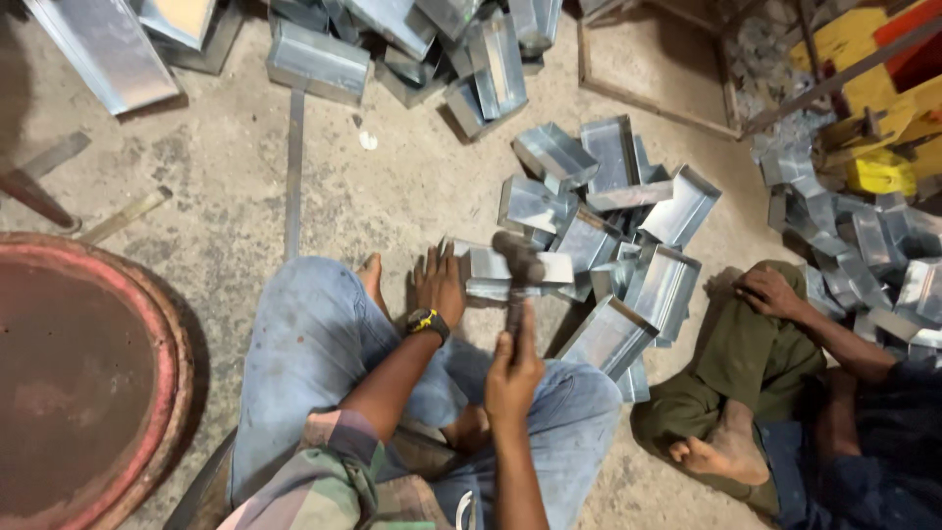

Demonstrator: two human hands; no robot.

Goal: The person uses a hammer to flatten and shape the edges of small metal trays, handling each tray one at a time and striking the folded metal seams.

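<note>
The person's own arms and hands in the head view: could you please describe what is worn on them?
Both forearms are bare. The left hand has a dark wristwatch with yellow accents strapped at the wrist. The right hand wears nothing: no glove, ring or band is visible. Near the upper left arm, a short sleeve of a faded plaid shirt shows in muted green, pink and grey.

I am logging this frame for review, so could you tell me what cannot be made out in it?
- Head view: hammer head is motion-blurred; contact with the folded metal piece cannot be told.
- Left hand covers that piece's near end.
- Right hand hides the handle's lower part.
- The co-worker's hand shows; the right edge cuts off the body.
- The round reddish tray is cut by the left edge.
</note>
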